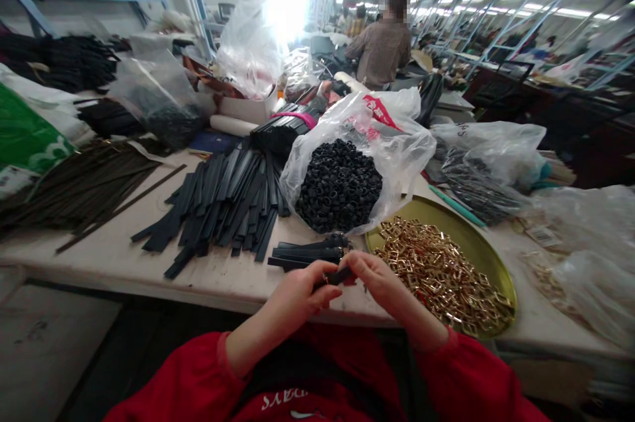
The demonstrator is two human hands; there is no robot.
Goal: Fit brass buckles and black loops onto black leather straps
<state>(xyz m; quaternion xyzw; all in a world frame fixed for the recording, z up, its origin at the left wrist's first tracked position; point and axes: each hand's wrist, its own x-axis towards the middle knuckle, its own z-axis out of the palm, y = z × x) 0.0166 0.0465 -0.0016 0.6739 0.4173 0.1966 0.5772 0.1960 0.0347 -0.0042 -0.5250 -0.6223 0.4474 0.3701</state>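
Note:
Between my two hands, just over the table's front edge, is a short black strap (339, 276). My left hand (313, 284) is closed on its left part, with a small metallic glint near the fingers. At the strap's right end, my right hand (370, 274) pinches it between thumb and fingers. Right behind my hands lie several black straps (307, 254), with something gold at their right ends. A clear plastic bag (407, 144) holds many small black loops (342, 187). Gold metal buckles (446, 273) are heaped on a round gold tray (503, 276) beside my right forearm.
Loose black strips (223, 200) fan out left of the bag, and brown strips (94, 177) lie farther left. A teal tool (456, 206) lies behind the tray. More plastic bags (590, 276) crowd the right side. A person (381, 48) is farther back.

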